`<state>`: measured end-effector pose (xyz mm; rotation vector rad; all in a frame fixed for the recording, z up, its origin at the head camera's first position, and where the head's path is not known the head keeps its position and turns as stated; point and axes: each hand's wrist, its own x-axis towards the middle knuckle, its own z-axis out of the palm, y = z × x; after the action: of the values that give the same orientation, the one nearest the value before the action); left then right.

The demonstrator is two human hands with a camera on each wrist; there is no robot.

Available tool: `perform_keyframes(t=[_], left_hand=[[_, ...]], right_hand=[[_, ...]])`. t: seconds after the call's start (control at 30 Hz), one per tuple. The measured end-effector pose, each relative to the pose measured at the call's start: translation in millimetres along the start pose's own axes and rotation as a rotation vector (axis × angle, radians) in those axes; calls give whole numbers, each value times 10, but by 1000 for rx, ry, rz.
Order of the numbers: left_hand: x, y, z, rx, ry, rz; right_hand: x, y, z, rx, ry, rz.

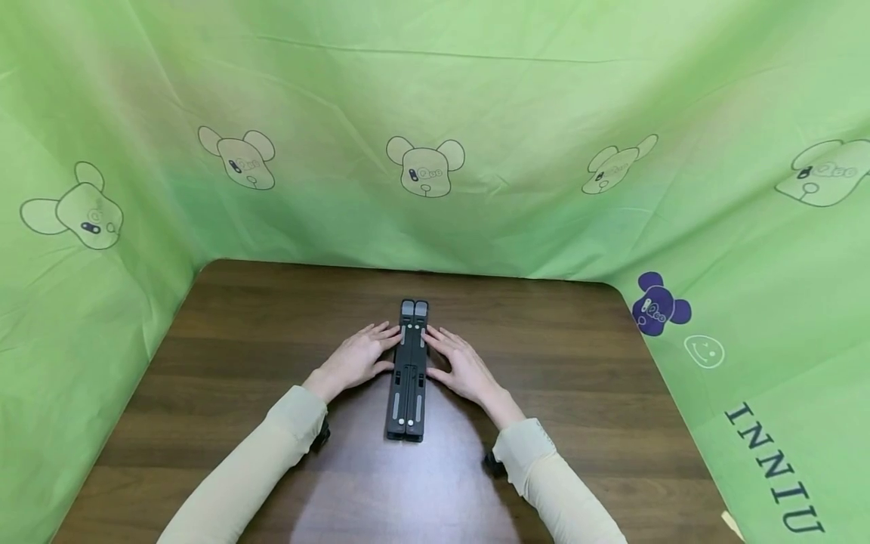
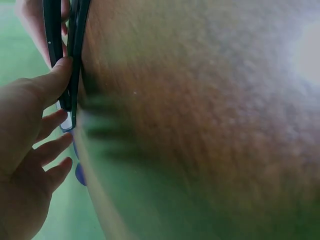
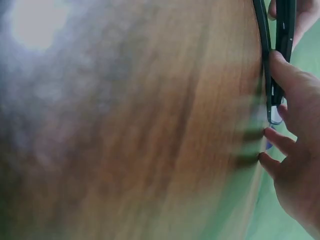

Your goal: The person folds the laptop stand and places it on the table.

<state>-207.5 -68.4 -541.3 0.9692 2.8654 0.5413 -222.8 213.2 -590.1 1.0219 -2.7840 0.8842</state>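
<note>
A folded black laptop stand [image 1: 410, 370] lies lengthwise on the wooden table, two narrow bars side by side with grey pads on top. My left hand [image 1: 356, 359] touches its left side with thumb and fingertips, the fingers fairly straight. From the opposite side my right hand [image 1: 465, 368] touches it in much the same way. In the left wrist view the left thumb presses the edge of the stand [image 2: 75, 50], and the other fingers spread toward its far end. The right wrist view has the right thumb against the stand [image 3: 284, 40].
The brown table [image 1: 272, 317] has rounded far corners. Green cloth [image 1: 421, 227] with printed bear heads hangs behind it and along both sides. A small pale object [image 1: 731, 523] sits at the table's right edge near the front.
</note>
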Motion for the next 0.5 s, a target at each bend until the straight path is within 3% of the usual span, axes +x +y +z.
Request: perform_keyframes(t=[0.23, 0.5], left_hand=[[-33, 17, 29, -25, -36, -31], [-58, 23, 55, -52, -35, -53]], right_hand=[[-13, -277, -235, -29, -104, 70], [-11, -306, -289, -58, -175, 96]])
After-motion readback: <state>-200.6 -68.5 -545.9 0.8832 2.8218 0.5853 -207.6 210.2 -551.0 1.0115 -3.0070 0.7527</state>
